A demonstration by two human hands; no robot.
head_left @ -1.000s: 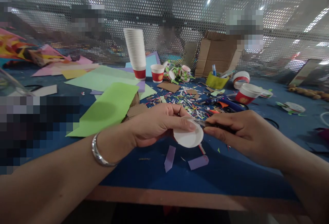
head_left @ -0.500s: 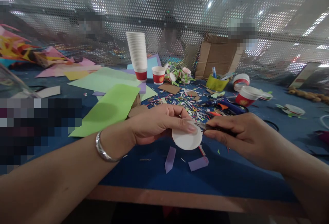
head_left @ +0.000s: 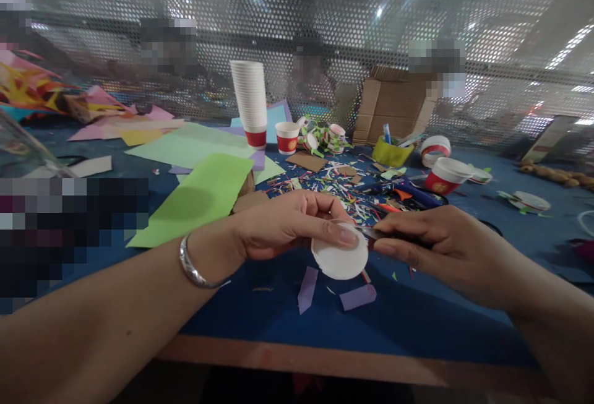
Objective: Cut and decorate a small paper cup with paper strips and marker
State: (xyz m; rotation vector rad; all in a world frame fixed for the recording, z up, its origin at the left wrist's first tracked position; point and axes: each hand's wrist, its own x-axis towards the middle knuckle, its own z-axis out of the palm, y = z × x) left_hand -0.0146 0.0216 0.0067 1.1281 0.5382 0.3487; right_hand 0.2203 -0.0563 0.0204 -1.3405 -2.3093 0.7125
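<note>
Left hand (head_left: 288,224) grip: thumb (head_left: 342,235) pressed on the near face at the top edge, fingers curled behind. It is pinched closed on a shallow white paper-cup base (head_left: 338,260). The base is clear of the blue surface (head_left: 260,314), with its open face tilted toward the camera and its rim showing all round.

Right hand (head_left: 431,246) grip: closed tight around a dark-handled cutting tool (head_left: 394,235). Only the metal tip (head_left: 365,231) shows, so I can't tell if it's scissors or a knife.

Key relation: the tool's long axis runs roughly level, right to left. Its tip meets the base at the upper-right rim, just beside the left thumb. The base lies directly left of the right grip, and the two hands are nearly touching across it. The left hand carries the base; the right only brings the tip to it.

Outward from there:
- Two purple paper strips (head_left: 307,289) (head_left: 357,297) lie flat on the surface right below the base.
- A silver bangle (head_left: 192,268) is on the left wrist.
- A green paper sheet (head_left: 199,197) lies behind the left hand.
- A litter of coloured paper scraps (head_left: 334,184) lies behind both hands.
- Far side: a tall stack of white cups (head_left: 249,98) with a red-banded cup (head_left: 286,138) next to it.
- A tipped cup (head_left: 445,175) is off to the right, well apart.
</note>
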